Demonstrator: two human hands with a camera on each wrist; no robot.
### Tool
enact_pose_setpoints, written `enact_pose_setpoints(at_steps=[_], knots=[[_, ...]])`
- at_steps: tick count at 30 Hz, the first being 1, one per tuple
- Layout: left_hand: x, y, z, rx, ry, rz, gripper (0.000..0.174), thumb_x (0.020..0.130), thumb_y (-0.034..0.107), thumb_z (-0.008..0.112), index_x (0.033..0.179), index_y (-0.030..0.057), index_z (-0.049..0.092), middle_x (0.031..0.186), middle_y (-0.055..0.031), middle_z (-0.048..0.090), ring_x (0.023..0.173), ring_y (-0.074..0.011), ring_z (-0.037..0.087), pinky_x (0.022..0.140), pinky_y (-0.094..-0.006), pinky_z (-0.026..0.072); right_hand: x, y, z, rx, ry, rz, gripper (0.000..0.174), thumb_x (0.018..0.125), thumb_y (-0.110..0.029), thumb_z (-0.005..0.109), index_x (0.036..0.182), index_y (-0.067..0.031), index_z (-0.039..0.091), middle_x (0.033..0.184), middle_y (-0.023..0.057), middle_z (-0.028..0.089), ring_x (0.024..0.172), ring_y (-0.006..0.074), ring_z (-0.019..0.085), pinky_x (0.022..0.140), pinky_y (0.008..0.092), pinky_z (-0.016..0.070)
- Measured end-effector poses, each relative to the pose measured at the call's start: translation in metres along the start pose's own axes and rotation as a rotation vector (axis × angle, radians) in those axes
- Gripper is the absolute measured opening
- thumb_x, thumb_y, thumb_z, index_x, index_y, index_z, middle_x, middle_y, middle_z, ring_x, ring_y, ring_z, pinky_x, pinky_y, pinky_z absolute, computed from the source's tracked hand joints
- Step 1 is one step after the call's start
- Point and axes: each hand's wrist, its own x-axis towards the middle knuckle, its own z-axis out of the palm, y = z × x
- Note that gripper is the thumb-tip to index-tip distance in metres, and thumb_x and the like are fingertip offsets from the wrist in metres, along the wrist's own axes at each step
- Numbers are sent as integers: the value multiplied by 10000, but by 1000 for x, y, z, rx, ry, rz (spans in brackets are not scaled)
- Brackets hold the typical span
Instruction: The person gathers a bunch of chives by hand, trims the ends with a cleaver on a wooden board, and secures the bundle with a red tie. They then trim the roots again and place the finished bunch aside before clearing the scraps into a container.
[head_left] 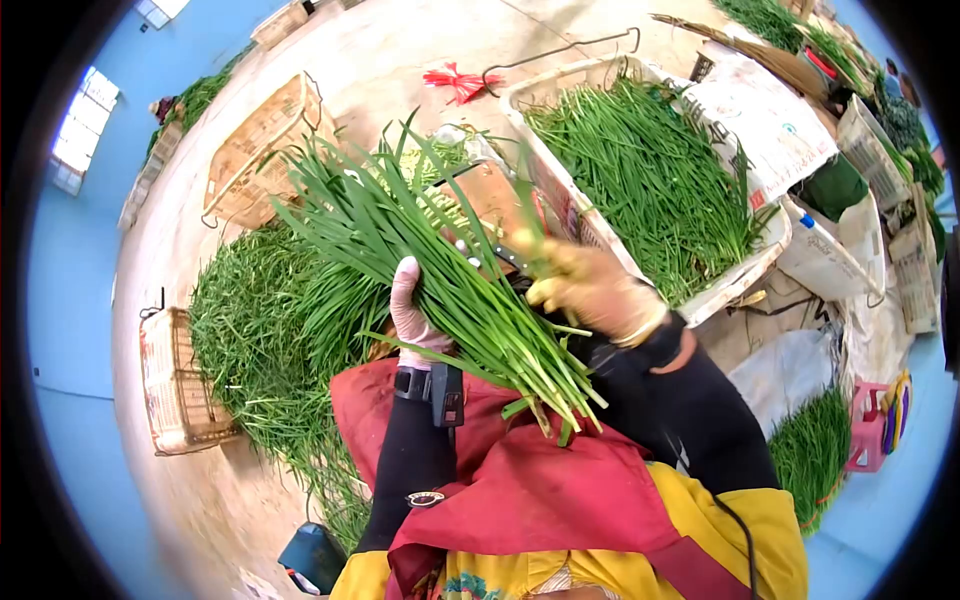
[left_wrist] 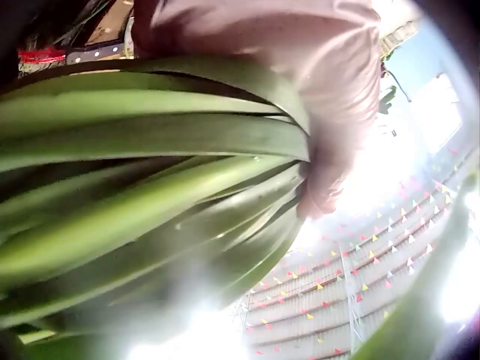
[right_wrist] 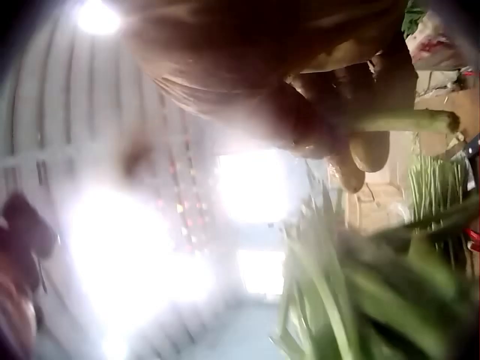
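My left hand [head_left: 408, 312], in a pale glove, grips a thick bunch of garlic chives [head_left: 485, 305]. Its leaves fan up to the left, and the pale cut stems point toward the red apron [head_left: 530, 490]. Up close in the left wrist view, the thumb and fingers wrap over the flat leaves [left_wrist: 150, 142]. Just right of the bunch, my right hand [head_left: 600, 295] in a yellowish glove is blurred, its fingers curled. A single green stalk [right_wrist: 409, 121] is pinched between those fingers in the right wrist view.
A white crate [head_left: 700, 300] full of long greens stands ahead right. At left lies a large heap of greens [head_left: 260, 330], beside wicker-coloured baskets [head_left: 185, 385]. Beyond the bunch is a brown board [head_left: 490, 195]; red ties [head_left: 458, 82] lie on the floor.
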Motion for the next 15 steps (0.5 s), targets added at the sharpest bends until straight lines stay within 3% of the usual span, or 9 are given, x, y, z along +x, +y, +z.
enact_pose_setpoints(at_steps=[2,5,7,8,9,11,12,13,15], knots=[[-8,15,-11,19,-77,14,623,827,385,660,1304,28,481,1218,-152,576,1108,-305,570,933,-488,501,17,27,39,-341,173,-434,483,874,-120,508,1348,-37,476,1138,227,625,1063,333,605,914,381,456],[-25,35,-11,94,-248,9,738,831,312,640,1433,25,324,1425,-220,404,1313,-354,405,1072,-507,375,38,35,70,-297,-122,-125,419,887,-198,476,1270,-41,545,1138,259,583,1046,385,572,917,412,450],[-33,47,-18,103,-198,-6,692,834,275,637,1409,4,362,1384,-208,456,1250,-343,477,1044,-474,419,40,38,86,-414,-86,-267,399,883,-192,473,1235,-29,565,1102,244,601,1026,384,576,900,431,453],[-37,51,-21,102,-196,-2,692,834,275,637,1409,4,362,1384,-208,456,1250,-343,477,1044,-474,419,49,54,95,-427,8,-465,390,901,-231,499,1214,-9,569,1101,244,600,1036,392,562,909,420,450],[-42,54,-24,110,-162,-6,646,840,249,631,1381,-12,392,1346,-196,495,1200,-335,520,1018,-463,444,53,58,100,-428,3,-466,390,901,-231,499,1214,-9,569,1101,244,600,1036,392,562,909,420,450],[-45,54,-26,112,-124,-7,602,845,224,624,1353,-28,422,1308,-185,533,1149,-328,562,993,-453,469,60,65,106,122,-174,-132,399,935,-284,530,1197,14,576,1100,230,614,1055,354,571,923,396,445],[-46,51,-25,112,-41,40,536,832,191,622,1284,-56,472,1201,-193,590,1039,-317,616,942,-445,504,61,58,106,347,-201,-144,475,946,-320,565,1293,0,507,1192,170,597,1126,265,550,972,357,413],[-45,50,-25,113,41,87,473,820,158,619,1215,-84,522,1094,-202,647,928,-306,669,891,-436,539,60,50,109,343,-204,-143,475,946,-320,565,1293,0,507,1192,170,597,1126,265,550,972,357,413],[-32,48,-51,127,22,6,397,818,80,616,1180,-64,537,1055,-164,653,922,-268,670,865,-399,555,53,23,115,593,-259,-144,562,943,-312,587,1387,-23,398,1304,105,526,1209,197,473,1024,335,366]])
